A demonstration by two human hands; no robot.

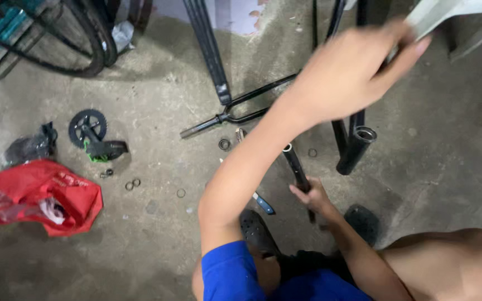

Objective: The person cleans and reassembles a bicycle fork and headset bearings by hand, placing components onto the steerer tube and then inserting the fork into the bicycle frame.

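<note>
The left hand (pixel 358 69) is reaching up and forward across the view, its fingers closing around the pale grey bar (pixel 447 12) that is slanting out of the upper right corner, with the thumb lying along the bar's lower edge. The right hand (pixel 313 196) is sitting lower, near the middle of the view, clenched around a short black tube (pixel 297 167) that is standing almost upright with its open, light-rimmed end pointing up and away from the person. Just beside that tube, to the right, the black bicycle frame (pixel 355 146) is standing on the concrete floor (pixel 157 245), its round open shell showing at the top of a thick tube. A blue-handled tool (pixel 263 203) is lying on the floor near the right hand, partly hidden behind the left forearm. Further left, a black fork (pixel 224 114) is lying flat, with a few small rings and washers (pixel 133 183) scattered around. Beyond them a black chainring with a crank and a green-trimmed pedal (pixel 93 134) is resting on the floor, and a red plastic bag (pixel 40 195) is lying crumpled well apart at the left edge. A bicycle wheel (pixel 68 39) is leaning in the upper left corner.
</note>
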